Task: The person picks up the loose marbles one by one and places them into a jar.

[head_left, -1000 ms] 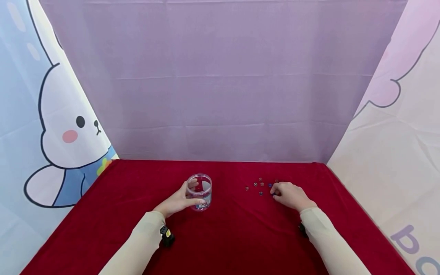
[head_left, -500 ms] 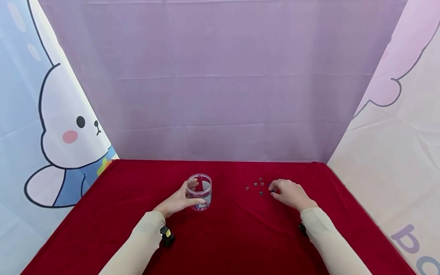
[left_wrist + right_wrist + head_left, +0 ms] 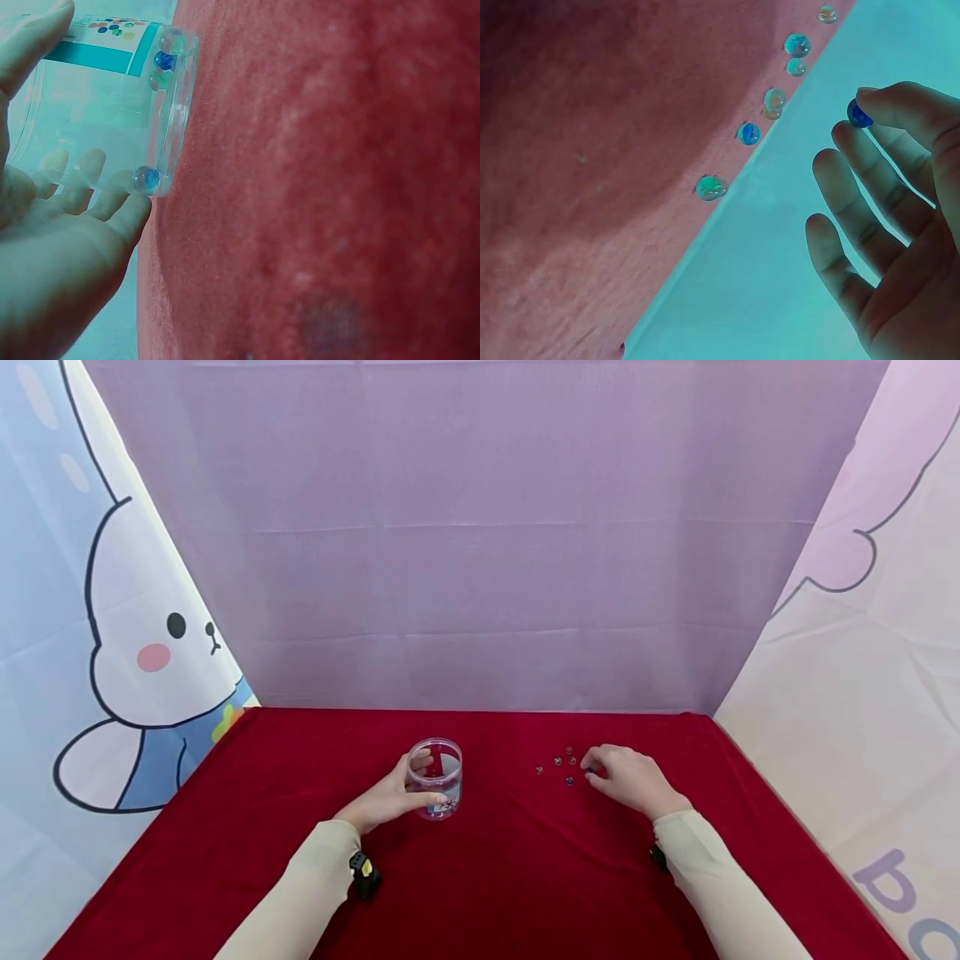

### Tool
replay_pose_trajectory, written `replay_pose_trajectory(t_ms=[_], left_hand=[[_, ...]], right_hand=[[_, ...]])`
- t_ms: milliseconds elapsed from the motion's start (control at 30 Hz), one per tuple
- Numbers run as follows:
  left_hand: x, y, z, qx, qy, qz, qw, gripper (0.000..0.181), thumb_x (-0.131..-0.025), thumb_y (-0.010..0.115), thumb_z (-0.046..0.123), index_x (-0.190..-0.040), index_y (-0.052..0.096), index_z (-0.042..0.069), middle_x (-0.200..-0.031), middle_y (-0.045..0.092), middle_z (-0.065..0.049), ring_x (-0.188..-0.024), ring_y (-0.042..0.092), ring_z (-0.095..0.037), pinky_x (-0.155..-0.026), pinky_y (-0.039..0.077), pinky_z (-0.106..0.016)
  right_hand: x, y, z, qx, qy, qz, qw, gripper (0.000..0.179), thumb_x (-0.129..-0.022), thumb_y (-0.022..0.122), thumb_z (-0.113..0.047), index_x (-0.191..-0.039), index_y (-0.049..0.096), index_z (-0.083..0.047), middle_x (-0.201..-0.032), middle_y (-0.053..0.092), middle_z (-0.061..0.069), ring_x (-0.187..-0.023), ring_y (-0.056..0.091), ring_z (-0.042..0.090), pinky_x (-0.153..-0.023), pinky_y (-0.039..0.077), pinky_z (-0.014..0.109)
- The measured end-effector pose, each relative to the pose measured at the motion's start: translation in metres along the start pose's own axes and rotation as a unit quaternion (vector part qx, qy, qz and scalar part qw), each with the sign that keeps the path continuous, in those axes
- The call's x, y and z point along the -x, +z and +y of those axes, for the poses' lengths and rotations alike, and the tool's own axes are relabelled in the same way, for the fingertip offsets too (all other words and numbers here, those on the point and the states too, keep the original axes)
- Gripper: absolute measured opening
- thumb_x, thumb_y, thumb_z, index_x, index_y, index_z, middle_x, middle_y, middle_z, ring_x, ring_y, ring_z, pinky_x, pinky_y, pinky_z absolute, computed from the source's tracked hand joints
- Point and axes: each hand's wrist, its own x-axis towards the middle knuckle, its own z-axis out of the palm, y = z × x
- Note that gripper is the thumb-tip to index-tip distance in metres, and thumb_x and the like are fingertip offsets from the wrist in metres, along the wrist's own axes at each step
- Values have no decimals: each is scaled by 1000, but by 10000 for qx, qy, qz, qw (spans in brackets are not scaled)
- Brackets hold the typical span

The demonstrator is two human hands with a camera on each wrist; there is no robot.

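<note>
My left hand (image 3: pixel 386 797) grips a clear plastic jar (image 3: pixel 450 787) from its left side, thumb in front and fingers behind. The jar stands upright and open-topped on the red cloth. In the left wrist view several marbles (image 3: pixel 163 60) lie at its bottom, beside a printed label (image 3: pixel 112 56). To the right, my right hand (image 3: pixel 630 781) pinches a dark blue marble (image 3: pixel 860 113) between thumb and index finger; its other fingers are spread loosely. Several loose glass marbles (image 3: pixel 558 761) lie on the cloth left of that hand, also as coloured marbles (image 3: pixel 748 133) in the right wrist view.
A red cloth (image 3: pixel 495 877) covers the table. Behind it hangs a purple curtain (image 3: pixel 480 568). Printed sheets enclose the sides, the left sheet bearing a cartoon rabbit (image 3: pixel 150 610). A bare stretch of cloth separates the jar from the loose marbles.
My right hand has shifted slightly left and away from me over the blue marbles. An amber marble seen beyond it a second ago is now hidden. My left hand and the jar stay put.
</note>
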Motion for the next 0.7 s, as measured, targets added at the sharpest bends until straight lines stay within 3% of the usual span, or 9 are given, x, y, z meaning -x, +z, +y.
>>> replay_pose_trajectory(t_ms=[367, 700], left_hand=[[0, 0, -1, 7, -7, -23, 10000, 91, -87, 80, 31, -155, 21, 14, -159, 27, -10, -139, 34, -32, -107, 40, -52], [-2, 1, -1, -45, -9, -10, 10000, 94, -87, 80, 32, -156, 19, 13, -159, 27, -9, -142, 30, -34, -107, 40, -53]], right_hand=[[-3, -3, -12, -92, -159, 130, 9997, 21, -87, 79, -16, -107, 74, -12, -97, 66, -4, -83, 60, 13, -72, 56, 35], [-11, 1, -25, -133, -445, 249, 9986, 18, -88, 77, -17, -105, 73, -14, -93, 64, -7, -78, 57, 10, -64, 50, 28]])
